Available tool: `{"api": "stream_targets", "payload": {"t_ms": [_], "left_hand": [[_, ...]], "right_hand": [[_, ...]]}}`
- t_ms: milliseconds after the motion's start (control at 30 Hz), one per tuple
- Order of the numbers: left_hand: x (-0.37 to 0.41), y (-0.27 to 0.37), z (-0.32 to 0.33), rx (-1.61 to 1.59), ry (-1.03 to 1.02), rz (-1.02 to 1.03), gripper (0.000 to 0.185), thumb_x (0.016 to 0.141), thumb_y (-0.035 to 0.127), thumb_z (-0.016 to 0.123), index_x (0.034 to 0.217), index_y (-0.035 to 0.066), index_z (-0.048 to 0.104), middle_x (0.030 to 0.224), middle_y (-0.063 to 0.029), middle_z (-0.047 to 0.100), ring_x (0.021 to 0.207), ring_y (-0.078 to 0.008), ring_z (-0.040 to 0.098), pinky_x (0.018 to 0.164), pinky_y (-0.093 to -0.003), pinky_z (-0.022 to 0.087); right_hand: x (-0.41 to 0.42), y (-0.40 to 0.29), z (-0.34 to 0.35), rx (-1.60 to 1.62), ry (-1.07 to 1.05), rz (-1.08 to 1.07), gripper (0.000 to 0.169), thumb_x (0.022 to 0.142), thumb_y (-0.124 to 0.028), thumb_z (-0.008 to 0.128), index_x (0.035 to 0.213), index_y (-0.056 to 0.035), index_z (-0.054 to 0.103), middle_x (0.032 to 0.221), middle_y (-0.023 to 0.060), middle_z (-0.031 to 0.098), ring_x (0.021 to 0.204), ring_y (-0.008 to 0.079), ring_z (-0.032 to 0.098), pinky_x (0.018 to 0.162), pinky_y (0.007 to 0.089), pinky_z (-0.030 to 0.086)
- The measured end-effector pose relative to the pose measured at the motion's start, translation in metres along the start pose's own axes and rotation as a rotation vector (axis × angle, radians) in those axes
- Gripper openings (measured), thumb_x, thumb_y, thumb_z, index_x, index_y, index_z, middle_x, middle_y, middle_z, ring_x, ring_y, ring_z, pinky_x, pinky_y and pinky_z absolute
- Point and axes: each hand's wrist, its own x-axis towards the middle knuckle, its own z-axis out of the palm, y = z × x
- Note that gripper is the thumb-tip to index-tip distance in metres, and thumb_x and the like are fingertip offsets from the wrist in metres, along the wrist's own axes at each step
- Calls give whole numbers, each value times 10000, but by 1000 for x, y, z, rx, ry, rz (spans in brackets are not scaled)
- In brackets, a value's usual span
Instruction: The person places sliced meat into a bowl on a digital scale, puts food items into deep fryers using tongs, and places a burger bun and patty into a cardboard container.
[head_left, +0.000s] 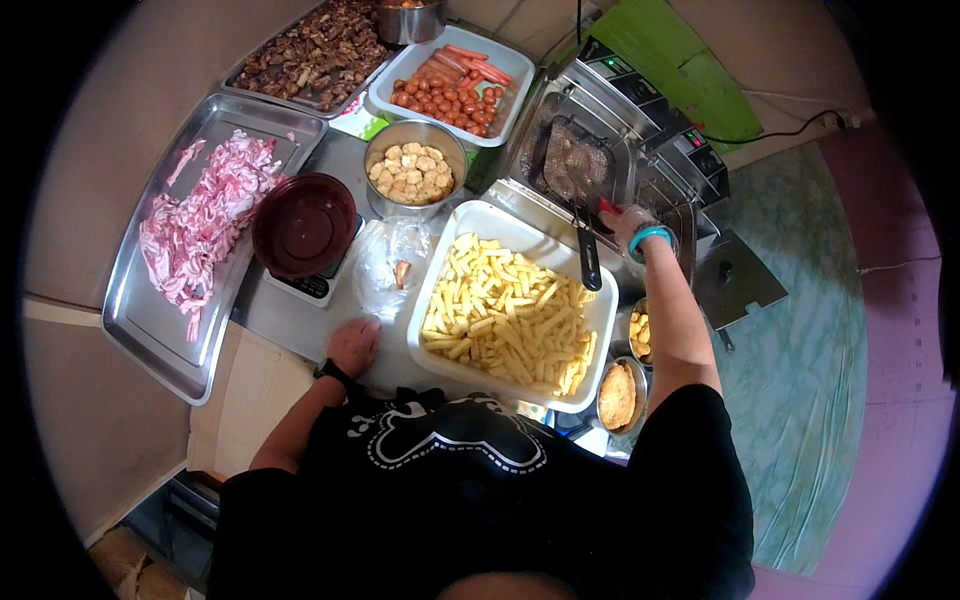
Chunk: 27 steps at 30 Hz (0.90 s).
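My left hand (352, 347) rests on the steel worktop (296, 328) with nothing visible in it. Beside it lies a clear plastic bag (388, 262) with a small brown piece showing. My right hand (628, 226), apparently in a clear plastic glove, reaches to the front of the electric deep fryer (630, 165). A small red object (609, 208) is at its fingertips; its kind is unclear. In the left fryer well a frying basket (574, 157) sits in bubbling oil, its black handle (589, 259) overhanging a white tub (459, 375) of cut French fries (510, 315).
On the left are a steel tray (199, 379) of raw sliced meat (210, 217) and a dark red bowl (304, 225) on a digital scale (300, 289). Beyond stand a pot (375, 196) of nuggets and a tub (525, 82) of sausages. A breaded cutlet (617, 396) lies near my right arm.
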Motion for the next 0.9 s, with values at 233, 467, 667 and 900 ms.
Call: {"api": "stream_targets", "payload": {"t_ms": [233,467,667,900], "left_hand": [[-4,3,-2,42,-143,-93,151,797,131,537,938,76,539,815,-112,592,769,-309,578,648,-434,466],[10,12,-20,-112,-11,-65,85,800,119,543,860,61,562,787,-125,586,735,-311,568,610,-424,451],[59,77,-111,-484,119,-163,97,817,49,562,906,46,600,756,-99,575,619,-232,536,554,-315,418],[110,194,-269,-1110,-159,593,196,824,208,585,922,44,630,748,-94,595,642,-188,575,544,-303,439]], "right_hand": [[-29,29,-66,-78,-308,-37,461,807,-463,585,1072,-86,609,871,200,646,869,302,620,785,380,461],[5,38,-22,-62,-56,-28,533,795,-516,575,940,-7,634,797,154,647,752,285,618,682,396,463],[-7,-7,9,-62,42,-103,454,799,-443,588,1052,-68,629,962,181,646,920,305,614,811,400,458],[-48,43,-79,268,-390,28,423,805,-408,621,1127,-134,593,604,-12,513,518,89,474,454,253,365]]}}
